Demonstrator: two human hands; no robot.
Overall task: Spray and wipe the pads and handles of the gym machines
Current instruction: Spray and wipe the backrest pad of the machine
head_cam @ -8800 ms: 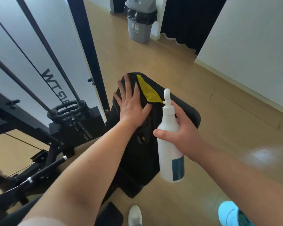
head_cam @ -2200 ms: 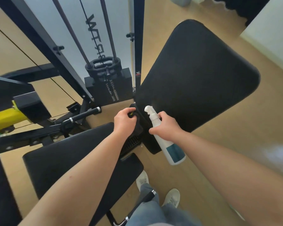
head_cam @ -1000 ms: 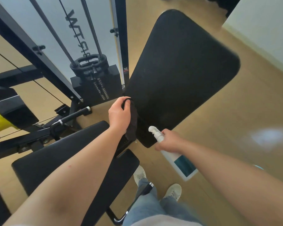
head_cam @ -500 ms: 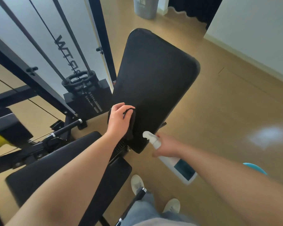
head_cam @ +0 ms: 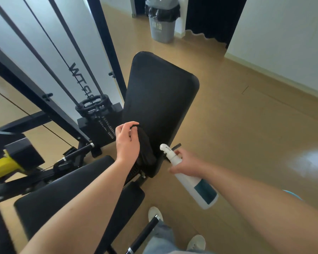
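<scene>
Since half a second ago the black cloth [head_cam: 145, 150] is hanging lower from my left hand [head_cam: 127, 143], draping down the bottom left edge of the back pad [head_cam: 160, 94]. I am pinching its top with curled fingers and thumb. My right hand [head_cam: 184, 164] is wrapping round the neck of the white spray bottle [head_cam: 195, 185], nozzle just beside the pad's lower end, body slanting down over the floor. The seat pad [head_cam: 72, 187] is lying below my left forearm.
</scene>
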